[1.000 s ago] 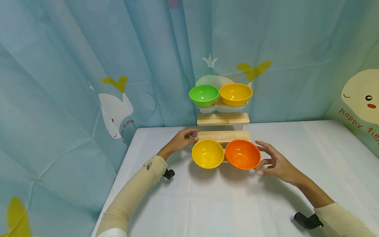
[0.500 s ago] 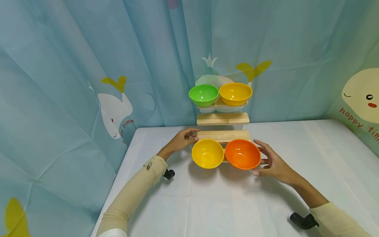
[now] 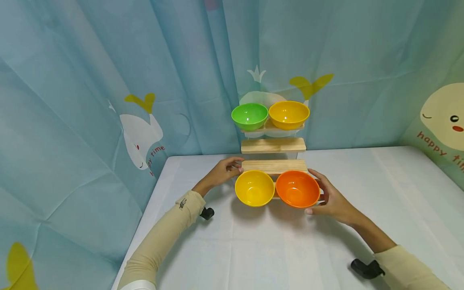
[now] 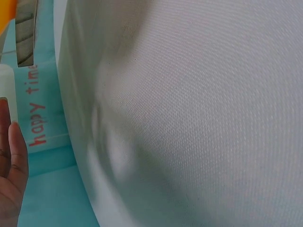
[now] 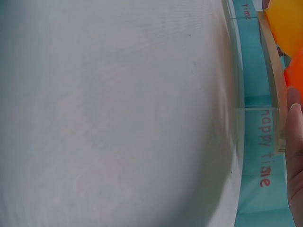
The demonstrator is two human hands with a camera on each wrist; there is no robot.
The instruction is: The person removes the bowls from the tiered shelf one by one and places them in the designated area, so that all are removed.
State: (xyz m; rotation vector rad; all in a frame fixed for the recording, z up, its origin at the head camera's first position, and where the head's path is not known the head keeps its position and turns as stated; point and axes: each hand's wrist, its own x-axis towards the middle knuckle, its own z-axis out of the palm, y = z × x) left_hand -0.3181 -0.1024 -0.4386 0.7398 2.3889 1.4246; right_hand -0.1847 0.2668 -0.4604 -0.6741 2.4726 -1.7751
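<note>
A yellow bowl point(image 3: 254, 188) and an orange bowl point(image 3: 297, 189) sit side by side on the lowest step of a wooden tiered rack point(image 3: 273, 166). My right hand point(image 3: 335, 201) curves around the orange bowl's right side, fingers behind and thumb in front, below the rim. The thumb looks apart from the bowl; finger contact is unclear. In the right wrist view, fingers point(image 5: 294, 127) lie close to the orange bowl point(image 5: 296, 75). At the rack's left end is my left hand point(image 3: 222, 172), fingertips by the third plank. Whether they touch it is unclear.
On the top step stand a green bowl point(image 3: 250, 117) and an amber-yellow bowl point(image 3: 289, 115). The second plank point(image 3: 273, 145) bears nothing. A pale cloth covers the table point(image 3: 261, 249). Behind hangs a blue printed curtain point(image 3: 203, 80).
My right hand has moved left, closer around the orange bowl, with its thumb sliding in front below the rim. The left hand and the bowls stay where they were.
</note>
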